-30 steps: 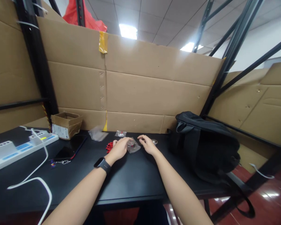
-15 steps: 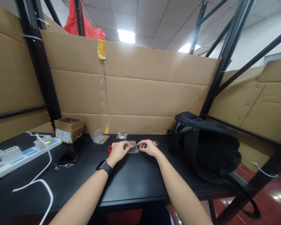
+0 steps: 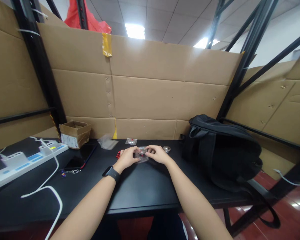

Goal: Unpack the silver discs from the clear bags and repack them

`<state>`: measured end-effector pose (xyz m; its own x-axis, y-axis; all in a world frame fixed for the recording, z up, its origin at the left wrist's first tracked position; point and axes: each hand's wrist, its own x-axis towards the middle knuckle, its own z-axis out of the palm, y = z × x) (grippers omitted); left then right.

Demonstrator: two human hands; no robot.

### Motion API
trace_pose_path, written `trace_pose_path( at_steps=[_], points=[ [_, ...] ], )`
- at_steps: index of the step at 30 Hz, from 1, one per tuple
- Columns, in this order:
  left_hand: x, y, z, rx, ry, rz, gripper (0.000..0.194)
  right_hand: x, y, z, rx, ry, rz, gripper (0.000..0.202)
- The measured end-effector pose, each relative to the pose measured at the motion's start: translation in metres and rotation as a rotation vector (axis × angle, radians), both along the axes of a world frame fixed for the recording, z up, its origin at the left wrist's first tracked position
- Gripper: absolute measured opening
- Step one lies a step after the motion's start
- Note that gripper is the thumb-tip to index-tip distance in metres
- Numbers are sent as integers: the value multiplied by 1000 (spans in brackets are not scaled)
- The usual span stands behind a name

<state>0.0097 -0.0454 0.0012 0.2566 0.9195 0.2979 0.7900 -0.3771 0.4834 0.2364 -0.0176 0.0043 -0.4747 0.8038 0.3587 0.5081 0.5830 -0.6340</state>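
Observation:
Between my hands is a small round silvery piece (image 3: 142, 151) with a red spot, over a clear plastic bag (image 3: 142, 159) on the black table. My left hand (image 3: 128, 158), with a dark watch on the wrist, curls its thumb and fingers at the piece's left side, the thumb beside the bag. From the right, the fingers of my right hand (image 3: 157, 154) close on the piece's edge. Small red parts (image 3: 118, 154) show behind my left hand, partly hidden by it. Whether the piece is inside the bag or on top cannot be made out.
Behind my hands lies a small clear packet (image 3: 131, 141), and clear bags (image 3: 107, 142) are further left. A round metal piece (image 3: 166, 149) is on the right, near a black backpack (image 3: 222, 153). At left are a phone (image 3: 80, 156), cardboard box (image 3: 75, 134) and power strip (image 3: 27, 165).
The round silvery piece now shows between my hands over the clear bag. My right fingers have moved left to it, and the camera view has tilted slightly.

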Motion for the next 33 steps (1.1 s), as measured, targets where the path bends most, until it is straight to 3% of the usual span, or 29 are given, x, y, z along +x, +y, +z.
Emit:
trace_pose_path(
  at_steps=[3, 7, 14, 21, 25, 28, 33],
  points=[
    [-1, 1, -2, -15, 3, -33, 42, -4, -4, -1, 47, -66, -37, 39],
    [-2, 3, -6, -17, 22, -81, 61, -11, -6, -3, 60, -81, -122, 33],
    [-1, 5, -7, -69, 59, -72, 71, -14, 6, -13, -53, 176, -243, 26],
    [3, 1, -4, 77, 8, -118, 48, -17, 12, -16, -284, 417, -200, 20],
    [10, 1, -5, 125, -89, -53, 26, -10, 14, -14, -233, 374, -234, 22],
    [11, 3, -6, 137, -63, -12, 13, 0, 15, -14, -106, 252, -176, 26],
    [12, 2, -5, 157, -4, -10, 12, 8, 18, -19, 64, 100, -114, 32]
  ],
)
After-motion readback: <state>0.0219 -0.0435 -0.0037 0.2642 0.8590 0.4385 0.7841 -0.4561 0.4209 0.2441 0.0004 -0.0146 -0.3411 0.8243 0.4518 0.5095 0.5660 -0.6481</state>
